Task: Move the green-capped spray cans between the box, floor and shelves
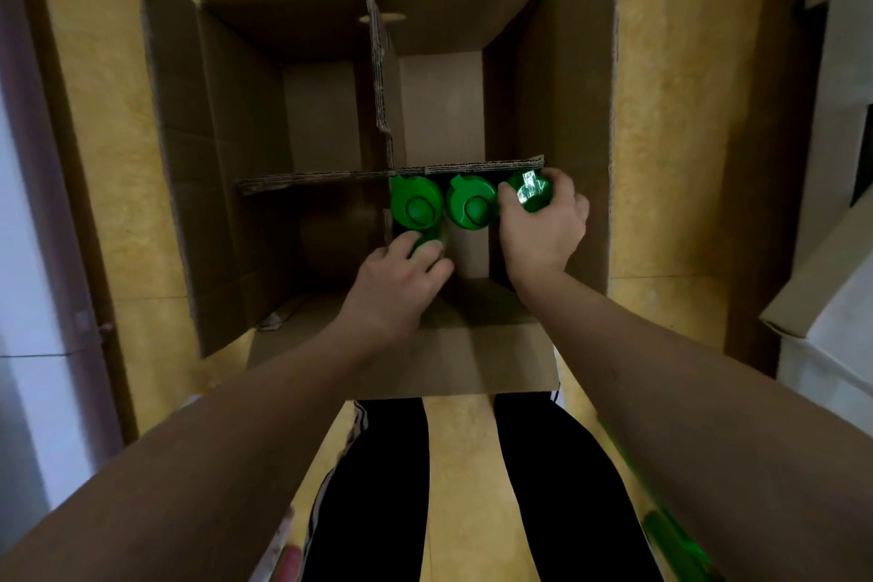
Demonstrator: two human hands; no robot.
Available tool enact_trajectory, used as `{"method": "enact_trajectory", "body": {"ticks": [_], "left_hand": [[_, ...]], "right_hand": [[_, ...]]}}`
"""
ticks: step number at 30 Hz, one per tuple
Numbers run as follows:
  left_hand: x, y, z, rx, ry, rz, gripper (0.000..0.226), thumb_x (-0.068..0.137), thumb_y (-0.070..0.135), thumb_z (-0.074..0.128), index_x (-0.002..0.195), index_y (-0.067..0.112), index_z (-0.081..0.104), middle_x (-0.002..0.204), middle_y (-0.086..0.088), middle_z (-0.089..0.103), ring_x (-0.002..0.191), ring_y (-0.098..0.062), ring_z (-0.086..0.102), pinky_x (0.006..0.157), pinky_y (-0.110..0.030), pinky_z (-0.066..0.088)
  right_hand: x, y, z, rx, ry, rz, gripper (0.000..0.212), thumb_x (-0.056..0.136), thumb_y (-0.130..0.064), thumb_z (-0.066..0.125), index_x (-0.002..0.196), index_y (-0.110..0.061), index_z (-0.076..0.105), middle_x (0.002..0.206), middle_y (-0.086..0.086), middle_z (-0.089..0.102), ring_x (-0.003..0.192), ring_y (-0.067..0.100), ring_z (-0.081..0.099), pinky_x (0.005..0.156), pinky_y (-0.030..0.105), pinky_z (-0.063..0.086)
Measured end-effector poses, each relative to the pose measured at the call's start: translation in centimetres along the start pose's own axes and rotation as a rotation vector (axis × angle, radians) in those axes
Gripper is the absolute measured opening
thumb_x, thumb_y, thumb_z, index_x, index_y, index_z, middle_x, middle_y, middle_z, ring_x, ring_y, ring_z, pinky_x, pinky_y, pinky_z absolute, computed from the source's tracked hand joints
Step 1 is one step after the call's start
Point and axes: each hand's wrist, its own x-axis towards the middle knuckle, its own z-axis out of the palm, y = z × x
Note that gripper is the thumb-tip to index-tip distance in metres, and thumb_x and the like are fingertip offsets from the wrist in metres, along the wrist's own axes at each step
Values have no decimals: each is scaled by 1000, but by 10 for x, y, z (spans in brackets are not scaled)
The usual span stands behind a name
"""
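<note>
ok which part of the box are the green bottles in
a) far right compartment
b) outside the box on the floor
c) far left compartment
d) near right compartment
d: the green bottles stand just on the near side of the cross divider, right of the middle, where the right hand and left hand grip two of them.

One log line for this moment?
left hand: grips green bottle | right hand: grips wrapped green bottle | inside cardboard box

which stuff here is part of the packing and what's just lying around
In hand:
- left hand on a green bottle
- right hand gripping a green bottle
- cardboard box, dividers, two capped bottles

Lying about:
- second box
- green item on floor
</note>
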Motion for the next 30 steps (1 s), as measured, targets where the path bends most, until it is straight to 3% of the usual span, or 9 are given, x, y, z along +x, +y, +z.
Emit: {"method": "enact_trajectory", "body": {"ticks": [3,8,12,15,17,19,24,26,30], "left_hand": [[4,1,4,11,-22,-6,56,70,12,84,122,16,65,134,-10,59,124,-38,53,78,-48,56],[0,0,9,-35,7,-9,64,61,6,88,121,9,67,131,-18,57,120,-43,55,65,-47,58],[-5,2,12,-68,93,32,60,65,6,84,123,10,67,130,-18,59,118,-43,56,60,-44,58],[-6,1,16,-111,207,80,47,73,7,71,120,7,69,128,-18,62,118,-40,51,63,-44,58],[-5,0,20,-131,265,99,38,83,12,59,118,5,69,125,-19,64,117,-38,47,64,-45,58],[-5,-2,24,-114,309,102,36,87,13,50,115,5,71,122,-18,66,114,-40,54,65,-44,59],[-11,-5,26,-134,349,92,32,83,3,60,112,5,72,124,-18,66,115,-42,60,69,-43,59],[-9,-6,26,-190,340,84,40,77,-1,71,117,4,70,128,-19,64,120,-39,54,68,-44,60],[-10,-10,23,-295,300,81,58,74,-4,74,129,6,57,138,-19,49,130,-37,41,64,-47,61]], "right_hand": [[2,8,2,0,-6,-33,62,87,-40,74,142,-20,53,138,7,49,116,13,48,95,20,35],[-8,20,4,65,0,-43,79,94,-44,66,156,-11,29,156,10,40,145,23,36,117,33,30],[-37,35,7,75,125,38,63,98,-30,62,149,-4,37,147,16,43,133,28,45,100,28,36],[-52,51,20,51,-118,343,44,96,-26,59,137,-10,55,133,14,58,118,30,56,97,35,45],[-56,50,30,262,-414,644,38,93,-28,56,126,-13,65,122,13,68,108,28,64,91,42,55],[-58,43,36,537,-553,786,34,98,-22,47,120,-9,69,114,16,72,102,26,67,90,42,54],[-55,38,48,657,-560,801,34,99,-15,38,106,-4,69,102,17,61,90,30,55,75,35,45],[-55,39,47,629,-548,801,33,100,-16,40,103,-7,71,101,16,67,89,27,62,82,36,53],[-55,39,43,571,-554,828,33,100,-21,44,113,-10,72,117,17,72,112,32,66,98,48,54]]}}
